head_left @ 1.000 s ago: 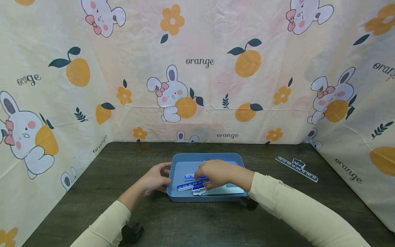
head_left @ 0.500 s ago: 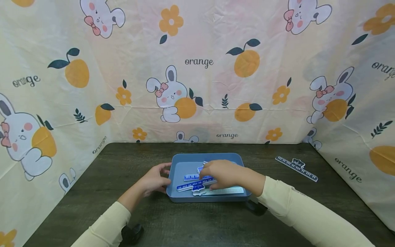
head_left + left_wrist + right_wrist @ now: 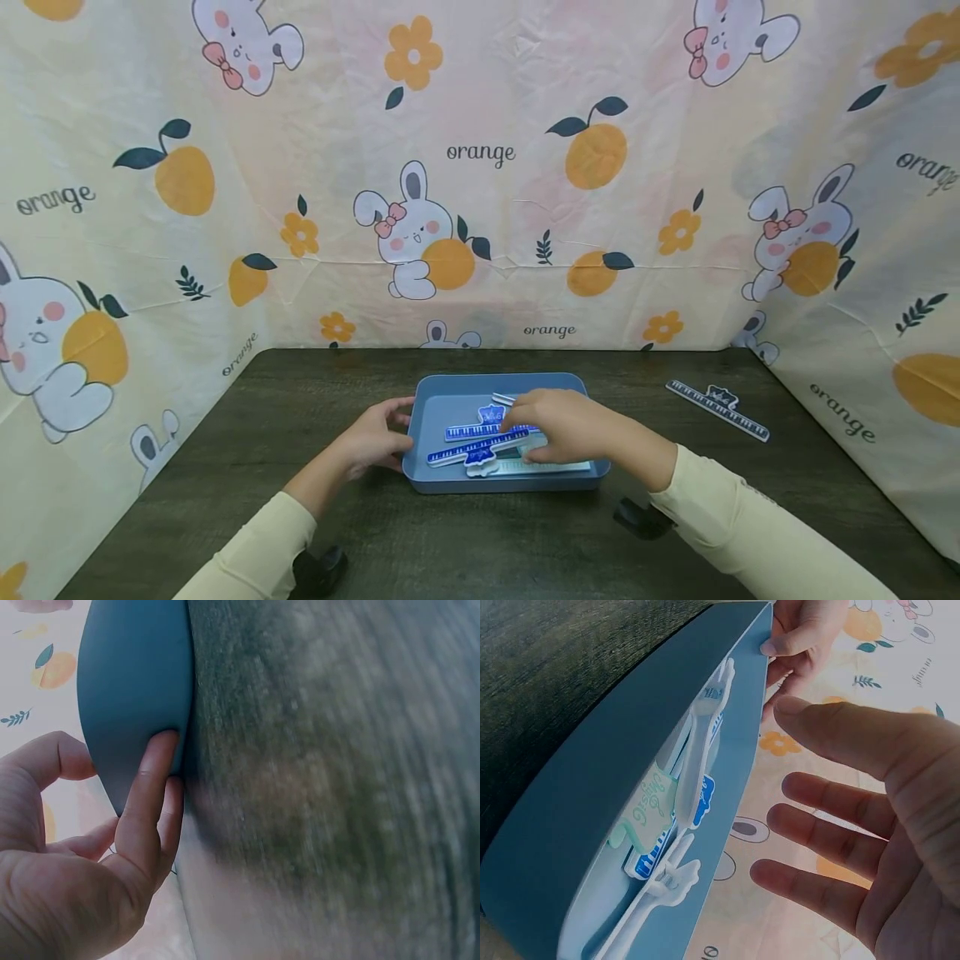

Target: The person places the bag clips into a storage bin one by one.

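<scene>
A blue rectangular tray [image 3: 450, 404] holds several keyboard-patterned sheet-music clips. Two blue-and-white clips lie at its left middle, the front blue clip [image 3: 480, 450] crossing before the rear blue clip [image 3: 465, 432]. Along the near wall is a pale mint clip [image 3: 547, 467], lettered "Music" in the right wrist view. My left hand [image 3: 375, 437] touches the tray's left end from outside, its fingers [image 3: 157, 757] against the wall. Over the tray's right half hovers my right hand [image 3: 566, 425]. The right wrist view shows its fingers [image 3: 832, 832] apart, with nothing between them; it hides part of the clips.
One dark blue keyboard clip [image 3: 717, 408] lies on the dark wooden table [image 3: 465, 550] to the right of the tray. A printed cloth backdrop [image 3: 517, 217] rises behind the table and along both sides.
My right hand has drawn back to the right, off the blue clips, which now show more fully. The left hand stays at the tray's left end. The view has shifted slightly.
</scene>
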### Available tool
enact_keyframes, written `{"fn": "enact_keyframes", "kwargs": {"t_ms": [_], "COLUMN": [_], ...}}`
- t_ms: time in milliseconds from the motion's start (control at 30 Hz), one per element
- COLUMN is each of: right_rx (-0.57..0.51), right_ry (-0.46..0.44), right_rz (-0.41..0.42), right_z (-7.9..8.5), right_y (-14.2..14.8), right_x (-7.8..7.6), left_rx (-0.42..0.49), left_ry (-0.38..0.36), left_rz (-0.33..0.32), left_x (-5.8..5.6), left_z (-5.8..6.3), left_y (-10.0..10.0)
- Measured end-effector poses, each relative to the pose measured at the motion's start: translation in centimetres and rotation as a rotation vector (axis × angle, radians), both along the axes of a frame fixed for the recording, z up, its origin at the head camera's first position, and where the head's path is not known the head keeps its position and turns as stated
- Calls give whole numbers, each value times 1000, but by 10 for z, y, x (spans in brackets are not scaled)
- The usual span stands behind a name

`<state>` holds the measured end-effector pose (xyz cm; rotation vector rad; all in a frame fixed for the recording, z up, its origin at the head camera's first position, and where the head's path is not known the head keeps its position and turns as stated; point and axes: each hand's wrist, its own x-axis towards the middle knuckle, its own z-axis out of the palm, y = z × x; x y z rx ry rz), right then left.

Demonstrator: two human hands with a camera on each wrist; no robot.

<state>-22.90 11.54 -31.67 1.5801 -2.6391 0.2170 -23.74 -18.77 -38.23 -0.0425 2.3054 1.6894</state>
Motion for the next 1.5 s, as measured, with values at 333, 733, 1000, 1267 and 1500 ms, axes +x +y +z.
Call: {"fn": "enact_keyframes", "kwargs": {"t_ms": [333, 733, 1000, 1267, 1500], "right_rx": [-54, -89, -107, -141, -174], "right_ry": [8, -34, -22, 9, 35], "right_rz": [-52, -117, -141, -176, -217], "right_z": [-2, 0, -1, -1, -1], "right_y": [18, 40, 54, 72, 89], "right_x": [4, 7, 8, 9, 8], "left_rx": [-3, -12, -12, -11, -6], "left_ry": [8, 6, 8, 14, 10], "left_rz": [-2, -12, -17, -19, -21], "left_x": [1, 2, 2, 3, 2], "left_z": [0, 2, 3, 4, 4], "left_y": [0, 0, -1, -1, 0]}}
